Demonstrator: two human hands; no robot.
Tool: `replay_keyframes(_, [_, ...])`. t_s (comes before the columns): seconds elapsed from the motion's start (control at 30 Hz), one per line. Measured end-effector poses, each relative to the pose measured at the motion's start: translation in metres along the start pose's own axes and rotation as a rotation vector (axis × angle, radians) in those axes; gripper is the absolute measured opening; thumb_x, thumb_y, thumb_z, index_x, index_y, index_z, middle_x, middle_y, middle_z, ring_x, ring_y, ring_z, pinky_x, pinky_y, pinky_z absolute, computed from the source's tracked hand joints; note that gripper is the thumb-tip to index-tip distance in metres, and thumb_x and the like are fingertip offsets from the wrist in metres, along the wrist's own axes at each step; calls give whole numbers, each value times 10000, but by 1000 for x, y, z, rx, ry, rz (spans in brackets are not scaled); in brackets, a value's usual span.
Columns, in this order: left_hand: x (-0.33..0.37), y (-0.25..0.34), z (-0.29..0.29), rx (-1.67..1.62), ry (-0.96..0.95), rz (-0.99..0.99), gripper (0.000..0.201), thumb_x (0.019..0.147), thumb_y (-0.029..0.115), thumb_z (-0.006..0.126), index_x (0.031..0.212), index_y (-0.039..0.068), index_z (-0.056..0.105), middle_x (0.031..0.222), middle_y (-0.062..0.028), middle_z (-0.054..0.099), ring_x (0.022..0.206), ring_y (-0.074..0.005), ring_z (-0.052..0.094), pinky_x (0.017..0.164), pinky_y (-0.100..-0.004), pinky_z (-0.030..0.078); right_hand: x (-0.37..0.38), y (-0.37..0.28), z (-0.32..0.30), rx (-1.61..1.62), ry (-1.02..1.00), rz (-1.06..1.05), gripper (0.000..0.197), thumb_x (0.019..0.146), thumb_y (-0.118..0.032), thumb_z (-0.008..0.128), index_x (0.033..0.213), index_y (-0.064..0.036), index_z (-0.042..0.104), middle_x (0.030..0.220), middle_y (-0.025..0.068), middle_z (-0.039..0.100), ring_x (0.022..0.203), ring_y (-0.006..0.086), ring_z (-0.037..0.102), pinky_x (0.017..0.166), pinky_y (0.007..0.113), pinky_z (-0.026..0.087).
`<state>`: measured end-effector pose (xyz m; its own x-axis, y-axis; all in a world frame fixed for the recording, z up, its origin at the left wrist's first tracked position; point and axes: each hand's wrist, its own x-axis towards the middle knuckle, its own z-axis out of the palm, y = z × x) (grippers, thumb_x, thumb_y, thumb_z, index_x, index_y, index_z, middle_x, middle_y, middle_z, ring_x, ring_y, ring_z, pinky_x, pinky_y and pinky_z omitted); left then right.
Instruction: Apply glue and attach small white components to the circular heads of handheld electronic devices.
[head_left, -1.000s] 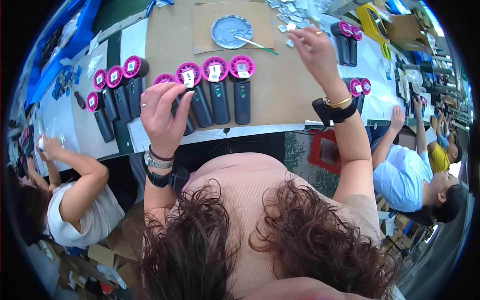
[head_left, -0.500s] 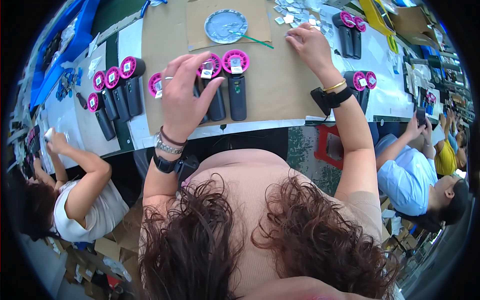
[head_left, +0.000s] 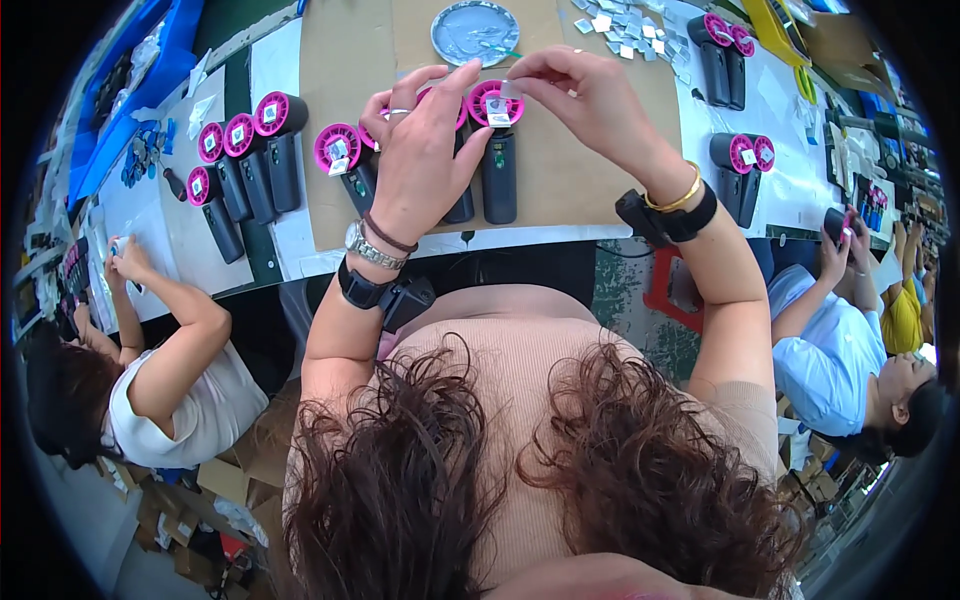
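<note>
Several handheld fans with pink round heads and dark grey handles lie on the brown board before me. My left hand [head_left: 425, 145] hovers over the middle ones with its thumb apart from curved fingers, and I see nothing in it. It partly hides those fans. Just right of it, my right hand [head_left: 595, 105] pinches a small, pale square piece [head_left: 508, 90] by the head of the rightmost fan [head_left: 499, 175]. That head bears a small white square. Another fan [head_left: 338, 150] with a square on its head shows left of my left hand.
Beyond my hands stands a round plate [head_left: 452, 40] of grey paste with a green stick [head_left: 505, 51]. Loose pale square pieces [head_left: 640, 30] lie at the far right. More fans [head_left: 255, 175] stand left and right. A person works at each side.
My right hand has come left from beside the loose squares to the rightmost fan, now with a square piece at its fingertips. My left hand has shifted slightly right.
</note>
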<state>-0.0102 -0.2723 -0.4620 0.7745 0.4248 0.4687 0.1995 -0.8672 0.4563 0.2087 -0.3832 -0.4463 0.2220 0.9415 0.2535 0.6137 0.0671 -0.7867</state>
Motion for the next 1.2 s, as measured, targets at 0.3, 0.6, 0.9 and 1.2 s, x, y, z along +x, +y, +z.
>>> replay_keyframes(0.3, [2,-2,7,-30,-12,-5,755,898,176,850,1585,138,541,1163,-66,787,1407,-250,559,1148,-529,260,1,2,13,-42,-54,-5,153,1037,-96,749,1174,-46,797,975,64,777,822,117,690,721,274,548])
replay_keyframes(0.6, [7,5,1,119,-113,-22,819,900,223,876,1626,160,504,1269,-8,786,1405,-228,556,1177,-511,248,1,3,13,-47,-81,1,133,1031,-110,756,1148,-64,802,949,53,761,807,137,668,706,288,532])
replay_keyframes(0.9, [10,1,2,42,-102,-6,805,878,201,889,1594,146,526,1156,-43,799,1373,-207,595,1184,-565,234,6,1,14,-145,-97,34,73,983,-123,809,991,-51,821,903,64,700,817,189,655,734,343,536])
replay_keyframes(1.2, [13,8,3,55,-125,17,769,872,163,878,1559,114,538,1184,-41,800,1376,-212,598,1206,-553,229,16,-10,8,-279,-230,97,150,931,-168,815,895,-29,775,947,97,727,880,311,700,790,417,558])
